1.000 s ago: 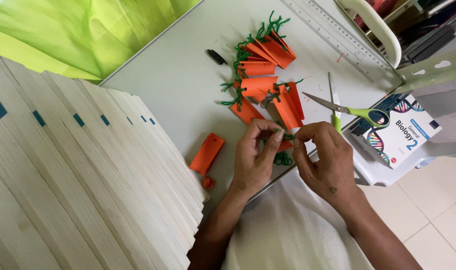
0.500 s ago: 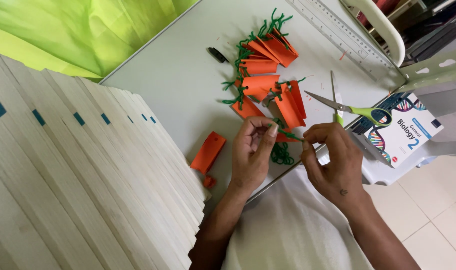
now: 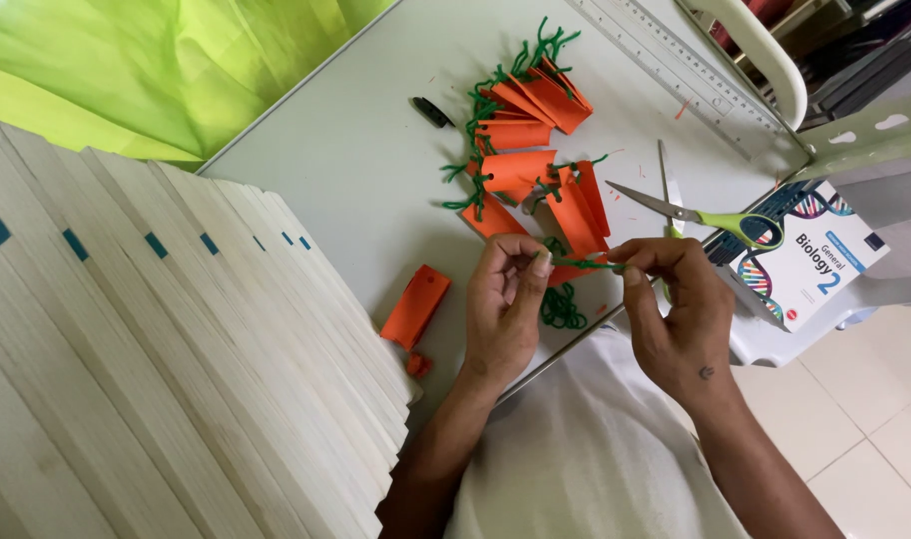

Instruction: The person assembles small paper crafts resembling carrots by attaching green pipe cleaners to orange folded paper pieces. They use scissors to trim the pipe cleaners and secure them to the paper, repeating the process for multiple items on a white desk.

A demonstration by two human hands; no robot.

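Your left hand (image 3: pixel 503 304) is raised over the near edge of the white tabletop (image 3: pixel 355 170), palm turned toward you, fingers curled and the thumb pressed against the forefinger. Its grip is pinching one end of a green pipe cleaner (image 3: pixel 582 264). Your right hand (image 3: pixel 675 304) faces it at the same height, wrist bent inward, knuckles up, with thumb and forefinger pressed together on the other end of that same pipe cleaner. The strand runs nearly level between your two hands, just above the tabletop's edge and in front of your white shirt (image 3: pixel 585 459). Both forearms come up from the bottom of the view, angled toward each other.

Right below the strand a small coil of green pipe cleaner (image 3: pixel 561 307) lies on the tabletop. Beyond your fingers sits a pile of orange paper carrots (image 3: pixel 530 150) with green tops. A single orange paper piece (image 3: pixel 415 305) lies to the left of your left hand. Green-handled scissors (image 3: pixel 710 215) rest near the right edge, just beyond your right hand, and a clear ruler (image 3: pixel 685 75) lies farther back.
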